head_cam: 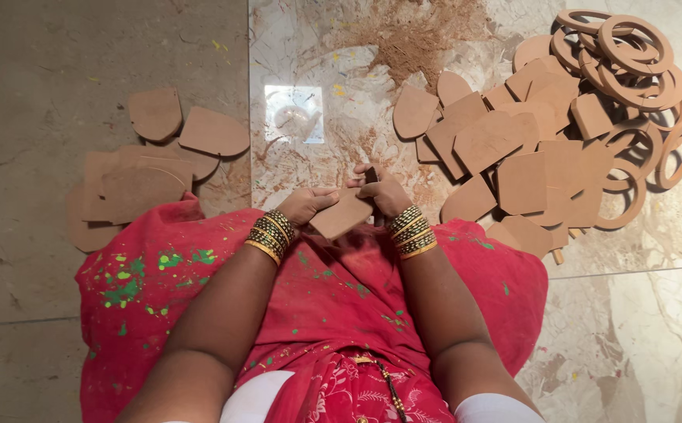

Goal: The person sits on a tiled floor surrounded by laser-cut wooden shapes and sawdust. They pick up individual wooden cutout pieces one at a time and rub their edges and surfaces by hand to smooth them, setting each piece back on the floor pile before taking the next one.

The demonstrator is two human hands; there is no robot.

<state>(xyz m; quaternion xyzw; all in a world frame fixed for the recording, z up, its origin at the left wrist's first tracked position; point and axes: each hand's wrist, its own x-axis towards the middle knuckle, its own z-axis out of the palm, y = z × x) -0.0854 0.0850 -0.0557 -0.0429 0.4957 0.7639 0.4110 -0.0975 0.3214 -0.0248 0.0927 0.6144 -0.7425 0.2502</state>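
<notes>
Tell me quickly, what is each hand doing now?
Left hand: closed on the flat brown board piece.
Right hand: closed on the same piece, with a small dark thing pressed on it.

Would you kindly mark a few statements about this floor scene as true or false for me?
1. Both hands hold one flat brown piece. True: the left hand and right hand grip the flat piece together.
2. The rings lie on the left side. False: the rings are stacked at the upper right.
3. Sawdust lies on the floor beyond the hands. True: the sawdust is at the top centre.
4. The smaller pile of pieces is on the right. False: the smaller pile is on the left; the bigger pile is on the right.
5. The wrists are bare. False: both wear bangles.
</notes>
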